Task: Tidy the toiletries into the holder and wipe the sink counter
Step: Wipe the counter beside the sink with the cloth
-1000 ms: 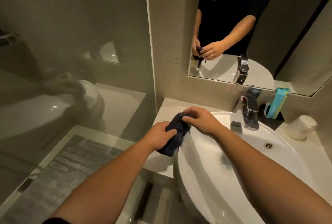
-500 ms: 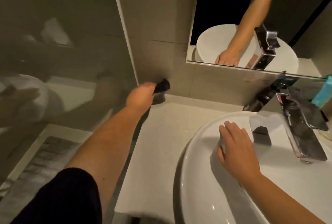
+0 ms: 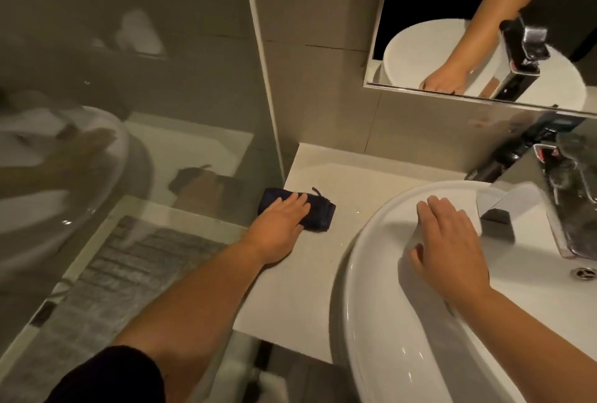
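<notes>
Dark folded cloth lies flat on the pale table, left of the white basin, near the glass partition. My left hand presses on it, grip spread, fingers flat. My right hand rests open-palmed on the basin's rim, beside the chrome faucet.

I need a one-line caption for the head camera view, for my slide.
Left hand presses a dark folded cloth flat on the sink counter; right hand rests on the white basin rim.
</notes>
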